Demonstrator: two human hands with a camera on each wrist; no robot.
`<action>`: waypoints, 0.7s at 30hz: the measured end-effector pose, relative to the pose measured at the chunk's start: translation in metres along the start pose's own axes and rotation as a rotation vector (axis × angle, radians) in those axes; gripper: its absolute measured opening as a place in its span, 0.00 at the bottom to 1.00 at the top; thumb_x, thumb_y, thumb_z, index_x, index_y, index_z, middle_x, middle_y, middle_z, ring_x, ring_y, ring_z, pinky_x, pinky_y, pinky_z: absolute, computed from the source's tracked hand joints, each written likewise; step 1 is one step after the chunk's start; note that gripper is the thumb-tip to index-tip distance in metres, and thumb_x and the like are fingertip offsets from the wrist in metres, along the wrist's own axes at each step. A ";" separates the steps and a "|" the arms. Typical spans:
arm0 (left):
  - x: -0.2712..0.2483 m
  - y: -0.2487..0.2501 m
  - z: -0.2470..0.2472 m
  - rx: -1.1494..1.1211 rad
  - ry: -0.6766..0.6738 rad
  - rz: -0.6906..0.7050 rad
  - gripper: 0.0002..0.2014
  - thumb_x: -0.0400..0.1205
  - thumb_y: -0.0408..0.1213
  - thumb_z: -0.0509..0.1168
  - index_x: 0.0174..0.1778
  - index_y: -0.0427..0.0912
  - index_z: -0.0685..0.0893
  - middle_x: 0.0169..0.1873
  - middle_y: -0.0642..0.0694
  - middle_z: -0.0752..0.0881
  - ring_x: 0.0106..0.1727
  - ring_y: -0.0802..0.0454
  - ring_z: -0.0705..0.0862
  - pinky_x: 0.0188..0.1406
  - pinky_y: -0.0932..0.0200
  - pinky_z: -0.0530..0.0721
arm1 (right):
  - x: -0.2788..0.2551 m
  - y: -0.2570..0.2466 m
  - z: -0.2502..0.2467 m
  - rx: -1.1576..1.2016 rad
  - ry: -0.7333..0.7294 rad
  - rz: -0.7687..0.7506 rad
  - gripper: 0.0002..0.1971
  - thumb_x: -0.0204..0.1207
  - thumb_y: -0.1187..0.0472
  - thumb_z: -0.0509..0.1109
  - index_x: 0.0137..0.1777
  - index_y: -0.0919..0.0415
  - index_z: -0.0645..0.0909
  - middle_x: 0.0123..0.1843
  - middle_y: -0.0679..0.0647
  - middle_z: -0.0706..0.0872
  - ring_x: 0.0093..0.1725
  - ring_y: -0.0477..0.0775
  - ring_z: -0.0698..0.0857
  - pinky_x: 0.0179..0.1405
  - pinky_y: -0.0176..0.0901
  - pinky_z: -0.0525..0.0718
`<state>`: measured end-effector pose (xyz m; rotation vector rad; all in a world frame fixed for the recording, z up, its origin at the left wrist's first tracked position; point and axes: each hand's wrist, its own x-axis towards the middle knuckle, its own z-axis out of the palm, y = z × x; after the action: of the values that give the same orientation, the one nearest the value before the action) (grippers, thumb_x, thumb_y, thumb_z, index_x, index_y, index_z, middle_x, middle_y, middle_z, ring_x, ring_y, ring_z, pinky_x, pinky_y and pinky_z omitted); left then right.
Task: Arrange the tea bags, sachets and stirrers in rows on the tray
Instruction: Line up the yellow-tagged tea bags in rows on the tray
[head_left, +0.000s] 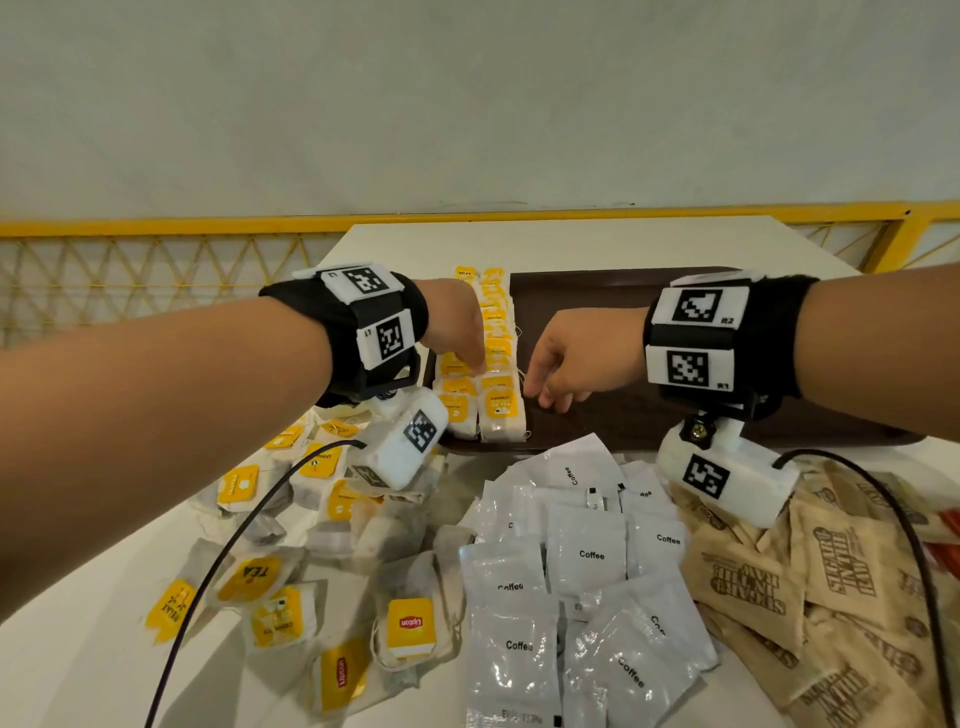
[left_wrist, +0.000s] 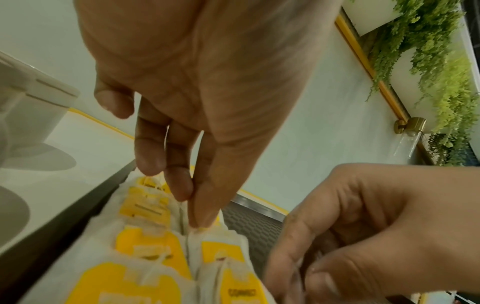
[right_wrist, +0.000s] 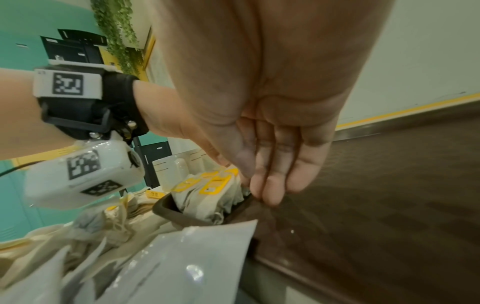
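Two tea-bag rows (head_left: 480, 358) fill the tray's (head_left: 623, 291) left edge at frame centre. Left grip (head_left: 457, 327) pinches one bag; right grip (head_left: 571, 358) seems loosely curled, empty. Coffee sachets (head_left: 587, 556) wait, lower frame.

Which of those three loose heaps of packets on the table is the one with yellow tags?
The tea bags, the heap nearest the left hand. The middle heap is silvery coffee sachets and the right one brown sugar sachets.

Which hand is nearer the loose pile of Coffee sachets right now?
Right. The right hand is over the tray, just beyond the Coffee sachets. The left hand is on the tea bag rows, further left.
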<state>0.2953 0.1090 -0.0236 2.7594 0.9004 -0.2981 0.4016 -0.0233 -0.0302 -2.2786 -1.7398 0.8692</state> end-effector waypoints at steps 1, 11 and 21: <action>-0.001 -0.001 -0.002 -0.017 0.003 -0.002 0.16 0.76 0.47 0.73 0.50 0.38 0.90 0.51 0.41 0.89 0.53 0.46 0.84 0.57 0.54 0.80 | -0.001 -0.001 -0.001 0.003 -0.001 0.010 0.10 0.79 0.67 0.66 0.56 0.63 0.86 0.45 0.52 0.90 0.45 0.48 0.89 0.50 0.38 0.86; -0.018 -0.005 -0.010 -0.062 -0.039 0.056 0.02 0.74 0.42 0.75 0.36 0.52 0.89 0.35 0.60 0.86 0.43 0.59 0.80 0.48 0.63 0.76 | 0.007 -0.002 0.004 0.002 -0.036 0.019 0.12 0.78 0.53 0.71 0.45 0.64 0.85 0.37 0.52 0.88 0.36 0.46 0.86 0.39 0.35 0.83; -0.129 -0.019 -0.056 -0.499 -0.197 0.121 0.09 0.64 0.37 0.75 0.39 0.47 0.91 0.32 0.50 0.85 0.34 0.60 0.83 0.33 0.62 0.85 | -0.028 -0.052 0.022 -0.137 0.034 -0.320 0.14 0.74 0.53 0.74 0.58 0.54 0.85 0.49 0.45 0.88 0.37 0.36 0.82 0.36 0.20 0.77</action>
<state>0.1894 0.0678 0.0607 2.2663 0.6485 -0.2741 0.3423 -0.0374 -0.0147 -1.9934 -2.1275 0.6621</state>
